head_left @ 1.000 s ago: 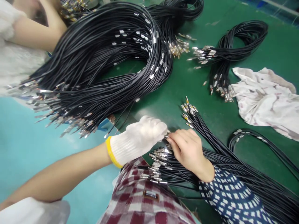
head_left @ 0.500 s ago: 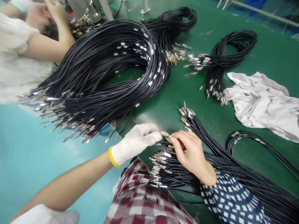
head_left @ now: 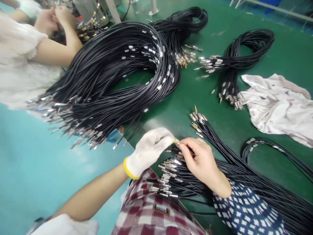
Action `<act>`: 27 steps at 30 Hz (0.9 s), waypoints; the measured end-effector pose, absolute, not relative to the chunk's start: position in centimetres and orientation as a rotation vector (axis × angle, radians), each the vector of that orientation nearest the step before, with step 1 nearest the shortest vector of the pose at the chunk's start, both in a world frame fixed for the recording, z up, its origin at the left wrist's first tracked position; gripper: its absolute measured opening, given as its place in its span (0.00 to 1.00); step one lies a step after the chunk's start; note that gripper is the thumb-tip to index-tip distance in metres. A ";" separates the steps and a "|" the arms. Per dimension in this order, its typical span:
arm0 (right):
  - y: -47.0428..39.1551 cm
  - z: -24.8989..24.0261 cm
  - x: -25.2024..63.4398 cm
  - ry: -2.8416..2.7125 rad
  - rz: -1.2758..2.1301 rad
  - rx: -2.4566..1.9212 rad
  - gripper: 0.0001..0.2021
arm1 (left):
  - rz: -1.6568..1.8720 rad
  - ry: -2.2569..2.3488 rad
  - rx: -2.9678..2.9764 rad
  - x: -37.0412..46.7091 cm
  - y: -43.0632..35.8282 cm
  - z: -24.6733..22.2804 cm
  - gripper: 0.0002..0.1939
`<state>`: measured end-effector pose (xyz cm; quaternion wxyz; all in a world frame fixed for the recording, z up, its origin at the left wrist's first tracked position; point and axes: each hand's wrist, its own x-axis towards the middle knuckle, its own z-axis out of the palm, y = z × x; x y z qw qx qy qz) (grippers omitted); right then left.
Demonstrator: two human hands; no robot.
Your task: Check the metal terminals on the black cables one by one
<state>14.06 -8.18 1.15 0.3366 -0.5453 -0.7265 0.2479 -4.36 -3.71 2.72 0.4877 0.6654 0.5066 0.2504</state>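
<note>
My left hand (head_left: 153, 148), in a white knit glove with a yellow cuff, pinches the metal tip of a black cable. My right hand (head_left: 199, 160) is bare and grips that same cable end (head_left: 176, 141) just behind the tip, between thumb and forefinger. A bit of yellow shows on the tip; the rest is hidden by the fingers. Below both hands lies a bundle of black cables (head_left: 195, 181) with silver ends pointing left. Behind my right hand, a smaller group of cables (head_left: 212, 138) has silver and yellow ends.
A big looped bundle of black cables (head_left: 117, 65) covers the left of the green table (head_left: 186, 94). Smaller coils (head_left: 246, 55) lie farther back, beside a crumpled white cloth (head_left: 276, 104). A co-worker's arm (head_left: 58, 50) reaches in at upper left.
My left hand has moved right and now meets the cable tip at my right fingers. My right hand stays almost in place. The whole view has shifted slightly.
</note>
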 end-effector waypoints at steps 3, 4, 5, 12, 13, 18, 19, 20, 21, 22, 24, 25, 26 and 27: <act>-8.2 1.3 13.8 -1.837 0.738 -1.439 0.11 | 0.625 1.227 1.724 -4.3 -3.7 2.5 0.11; -8.1 1.2 13.7 -1.787 0.825 -1.440 0.12 | 0.629 1.228 1.741 -4.3 -3.7 2.4 0.11; -8.1 1.1 13.7 -1.720 0.933 -1.435 0.13 | 0.633 1.230 1.747 -4.3 -3.7 2.3 0.11; -8.4 0.2 13.1 -1.376 1.231 -1.383 0.14 | 0.609 1.275 1.667 -3.9 -3.7 2.6 0.11; -8.5 0.2 13.0 -1.431 1.140 -1.410 0.13 | 0.602 1.276 1.671 -3.8 -3.7 2.7 0.11; -8.7 0.5 13.0 -1.755 0.623 -1.460 0.09 | 0.553 1.230 1.765 -4.0 -3.6 2.6 0.12; -8.6 0.5 13.1 -1.763 0.647 -1.450 0.09 | 0.535 1.217 1.783 -4.1 -3.6 2.5 0.12; -8.6 0.5 13.2 -1.749 0.725 -1.441 0.10 | 0.519 1.204 1.795 -4.1 -3.6 2.4 0.12; -8.5 0.5 13.2 -1.720 0.835 -1.431 0.11 | 0.506 1.193 1.800 -4.2 -3.6 2.3 0.12; -8.4 0.4 13.3 -1.684 0.949 -1.420 0.12 | 0.498 1.184 1.799 -4.2 -3.5 2.2 0.12; -8.2 0.3 13.4 -1.628 1.104 -1.402 0.13 | 0.497 1.169 1.783 -4.3 -3.4 2.1 0.11; -8.1 0.2 13.4 -1.613 1.137 -1.397 0.13 | 0.494 1.161 1.778 -4.3 -3.4 2.0 0.11; -8.1 0.1 13.4 -1.601 1.149 -1.393 0.13 | 0.490 1.153 1.777 -4.2 -3.3 2.0 0.11; -8.1 0.0 13.4 -1.593 1.153 -1.394 0.13 | 0.483 1.145 1.779 -4.2 -3.2 2.0 0.11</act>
